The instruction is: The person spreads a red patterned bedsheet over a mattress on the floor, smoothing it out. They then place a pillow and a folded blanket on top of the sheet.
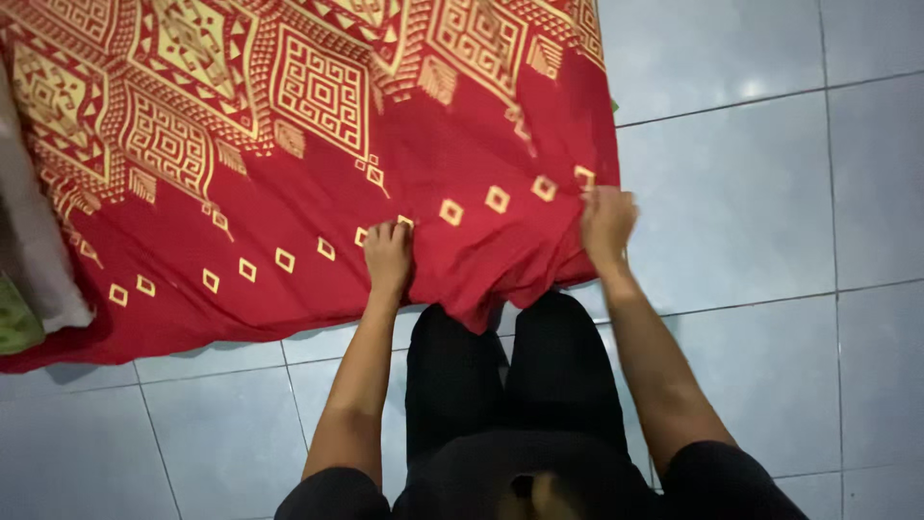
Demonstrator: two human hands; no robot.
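Fingers of the left hand [388, 255] curled down into the red patterned cloth [289, 164], pinching a fold of its near edge. Fingers of the right hand [606, 220] likewise closed on the same edge, close to the cloth's right corner, knuckles up and tips buried in the fabric. Between the two grips, a slack bulge of red hanging down toward the knees. Both forearms bare, reaching forward from short black sleeves [717, 477]; black trousers [510, 385] below, legs together and running up to the sagging hem.

Spread flat beyond the hands, across the tiled floor [751, 193], with the far part running out of the top of the view. Plain red band along the near side, dotted with a slanting row of small yellow diamonds; further off, large yellow diamond panels filled with maze-like lines and comb-shaped fringes. Right edge lying straight, with a sliver of something green just showing beside it.

At the left border, resting on top of the red, a pale grey fabric [34, 241] and under its lower end a bit of green material [17, 323]; kind of each not clear. Pale blue-grey glossy tiles with dark grout lines everywhere else.
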